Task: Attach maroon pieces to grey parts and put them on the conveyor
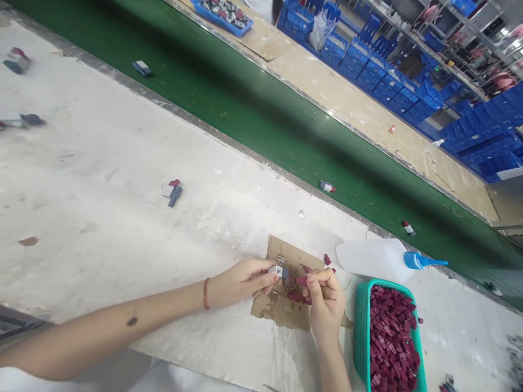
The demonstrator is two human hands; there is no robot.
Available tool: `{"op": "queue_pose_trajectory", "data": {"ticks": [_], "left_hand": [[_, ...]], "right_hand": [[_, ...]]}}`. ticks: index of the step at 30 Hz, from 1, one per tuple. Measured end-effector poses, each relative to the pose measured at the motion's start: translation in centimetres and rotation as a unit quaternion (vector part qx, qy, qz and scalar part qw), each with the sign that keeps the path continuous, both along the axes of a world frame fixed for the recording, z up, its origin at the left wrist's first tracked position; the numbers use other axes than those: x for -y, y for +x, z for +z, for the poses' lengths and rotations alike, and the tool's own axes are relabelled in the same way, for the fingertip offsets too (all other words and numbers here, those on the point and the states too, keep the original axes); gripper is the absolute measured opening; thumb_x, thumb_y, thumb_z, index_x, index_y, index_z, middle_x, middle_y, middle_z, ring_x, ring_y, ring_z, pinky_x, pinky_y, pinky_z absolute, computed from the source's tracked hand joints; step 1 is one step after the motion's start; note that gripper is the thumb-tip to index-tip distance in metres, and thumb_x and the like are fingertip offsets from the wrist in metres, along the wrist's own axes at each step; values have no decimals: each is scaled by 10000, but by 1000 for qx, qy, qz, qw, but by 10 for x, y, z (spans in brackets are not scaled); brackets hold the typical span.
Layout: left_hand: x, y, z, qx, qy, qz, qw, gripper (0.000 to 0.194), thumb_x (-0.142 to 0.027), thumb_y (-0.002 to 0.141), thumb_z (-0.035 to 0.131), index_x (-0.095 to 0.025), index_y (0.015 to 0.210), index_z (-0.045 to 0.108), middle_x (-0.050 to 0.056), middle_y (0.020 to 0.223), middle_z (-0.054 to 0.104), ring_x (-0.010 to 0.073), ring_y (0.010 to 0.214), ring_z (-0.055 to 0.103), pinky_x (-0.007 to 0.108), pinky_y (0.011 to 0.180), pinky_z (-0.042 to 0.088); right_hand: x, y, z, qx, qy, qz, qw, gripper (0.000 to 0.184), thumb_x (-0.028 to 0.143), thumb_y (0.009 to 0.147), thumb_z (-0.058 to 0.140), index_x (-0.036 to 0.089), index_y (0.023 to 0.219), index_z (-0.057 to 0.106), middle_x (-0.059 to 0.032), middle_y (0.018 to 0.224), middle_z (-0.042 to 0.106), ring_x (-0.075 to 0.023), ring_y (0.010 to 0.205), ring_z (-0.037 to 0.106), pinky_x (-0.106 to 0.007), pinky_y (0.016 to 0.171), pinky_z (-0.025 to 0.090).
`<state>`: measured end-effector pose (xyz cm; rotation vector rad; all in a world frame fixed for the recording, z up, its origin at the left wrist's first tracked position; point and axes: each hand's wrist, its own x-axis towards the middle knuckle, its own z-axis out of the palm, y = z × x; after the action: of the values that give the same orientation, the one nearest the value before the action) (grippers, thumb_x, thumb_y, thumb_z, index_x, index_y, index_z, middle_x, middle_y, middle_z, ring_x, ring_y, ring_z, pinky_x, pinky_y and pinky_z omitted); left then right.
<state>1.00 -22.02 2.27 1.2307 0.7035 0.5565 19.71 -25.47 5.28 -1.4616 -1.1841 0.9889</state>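
My left hand (pixel 249 282) pinches a small white and dark-grey plastic part (pixel 278 271), its open white end facing me. Close by on the right, my right hand (pixel 327 302) is closed on a small maroon plastic piece (pixel 301 281) between thumb and fingertips. The two parts are a short gap apart. Beneath both hands lies a stained piece of brown cardboard (pixel 286 317), with a few more maroon pieces (pixel 294 297) on it. A green basket (pixel 361 332) heaped with maroon pieces (pixel 392 337) stands right of my right hand.
A white squeeze bottle (pixel 371 258) with a blue nozzle (pixel 423 261) lies beyond the basket. A green conveyor belt (pixel 245 125) crosses diagonally, carrying several small assembled parts. Another assembled part (pixel 174 191) lies on the white table (pixel 114 207). Blue crates (pixel 371 73) line the far side.
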Motion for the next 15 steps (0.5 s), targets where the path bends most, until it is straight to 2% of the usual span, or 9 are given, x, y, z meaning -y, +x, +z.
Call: {"op": "queue_pose_trajectory", "data": {"ticks": [2,5,10,15], "left_hand": [[0,-1,0,-23,106,-28,994,464,-530,963,351,-172,691,466,-34,578,429,105,510,406,232,496,315],[0,-1,-4,-40,206,-51,976,439,-497,975,325,-198,655,349,-49,560,332,105,487,349,241,485,266],[-1,1,-8,-22,233,-54,971,402,-463,989,308,-207,679,310,-57,573,291,101,467,320,239,468,251],[0,1,-8,-35,256,-63,964,430,-487,999,283,-205,675,300,-51,580,318,102,479,347,241,478,266]], "right_hand": [[2,-3,-1,9,21,10,1000,350,478,853,655,201,657,571,22,524,572,-112,422,501,-221,399,401],[5,-7,-5,23,46,34,998,307,421,883,637,200,675,590,12,546,601,-124,465,547,-233,442,445],[9,-10,-12,14,41,69,997,202,321,904,633,206,739,613,12,608,647,-125,528,597,-222,495,486],[8,-8,-12,27,39,95,994,179,292,910,620,207,753,622,-5,661,690,-142,585,645,-233,530,512]]}}
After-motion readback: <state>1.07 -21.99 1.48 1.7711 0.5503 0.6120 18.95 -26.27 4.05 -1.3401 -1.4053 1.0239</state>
